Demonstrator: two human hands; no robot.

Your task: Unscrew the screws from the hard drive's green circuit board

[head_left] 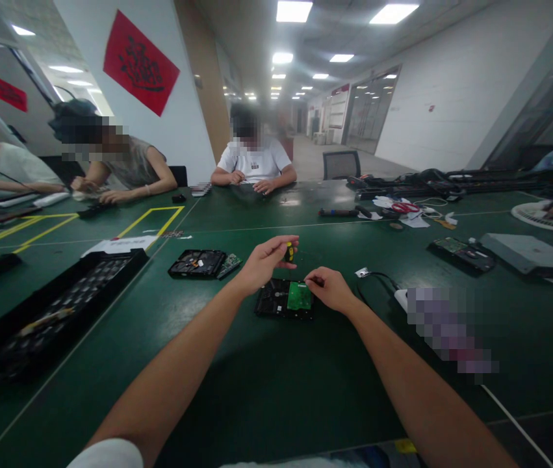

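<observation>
My left hand is closed around a small screwdriver with a yellow and black handle, above a hard drive. That black hard drive lies flat on the table, with a green circuit board on its right part. At the drive's upper right corner, the fingers of my right hand are pinched together beside the board; whatever they hold, if anything, is too small to name. Just left of the drive lie another black drive and a loose circuit board.
A long black tray holding several parts lies at left on the green table. To the right are a power strip with a cable, another drive and a grey metal box. Several people sit across the table.
</observation>
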